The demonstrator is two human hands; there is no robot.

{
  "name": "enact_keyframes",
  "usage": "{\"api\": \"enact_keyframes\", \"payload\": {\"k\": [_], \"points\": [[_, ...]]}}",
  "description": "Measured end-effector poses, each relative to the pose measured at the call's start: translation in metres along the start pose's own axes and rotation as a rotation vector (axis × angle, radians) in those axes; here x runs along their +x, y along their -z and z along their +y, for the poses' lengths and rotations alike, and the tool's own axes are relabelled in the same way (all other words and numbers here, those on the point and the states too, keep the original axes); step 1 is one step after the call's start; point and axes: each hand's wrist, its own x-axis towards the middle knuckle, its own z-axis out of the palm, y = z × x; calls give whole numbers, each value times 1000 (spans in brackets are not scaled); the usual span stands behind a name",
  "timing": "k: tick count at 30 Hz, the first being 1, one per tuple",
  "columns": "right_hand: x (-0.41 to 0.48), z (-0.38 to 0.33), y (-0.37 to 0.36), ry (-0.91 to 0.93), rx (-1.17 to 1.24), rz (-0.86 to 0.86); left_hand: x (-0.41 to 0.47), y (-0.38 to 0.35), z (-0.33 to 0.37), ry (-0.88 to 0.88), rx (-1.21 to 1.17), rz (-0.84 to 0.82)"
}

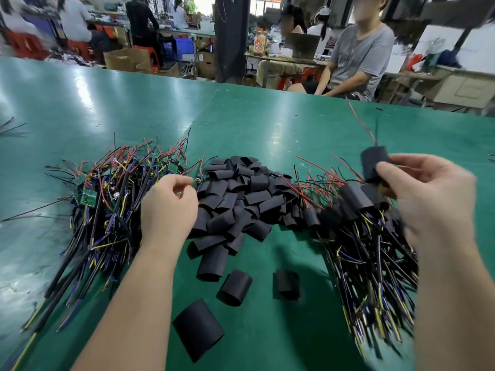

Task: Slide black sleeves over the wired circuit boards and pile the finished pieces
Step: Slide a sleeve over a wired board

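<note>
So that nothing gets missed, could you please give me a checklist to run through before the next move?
1. Right hand grips a sleeved piece: ok.
2. That piece is fully covered: cannot tell, blurred.
3. Finished pile lies near that hand: ok.
4. Left hand is empty: cannot tell, fingers curled.
5. Bare boards and loose sleeves are in stock: ok.

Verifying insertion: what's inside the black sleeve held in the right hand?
A red wire and a black wire come out of the far end of the sleeve, which the right hand grips. Whatever is inside is covered by the opaque sleeve; no board shows.
</note>
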Motion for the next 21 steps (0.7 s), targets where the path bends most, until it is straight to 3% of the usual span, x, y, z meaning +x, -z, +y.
{"api": "enact_keyframes", "payload": {"k": [2, 5, 15, 21], "points": [[13, 8, 14, 14, -385, 70, 0, -1, -7, -31, 306, 12], [20, 23, 21, -73, -724, -23, -3, -5, -10, -24, 583, -58], [10, 26, 5, -23, -912, -117, 2, -10, -19, -94, 729, -93], [4, 34, -4, -41, -949, -249, 2, -15, -14, -134, 583, -103]]}}
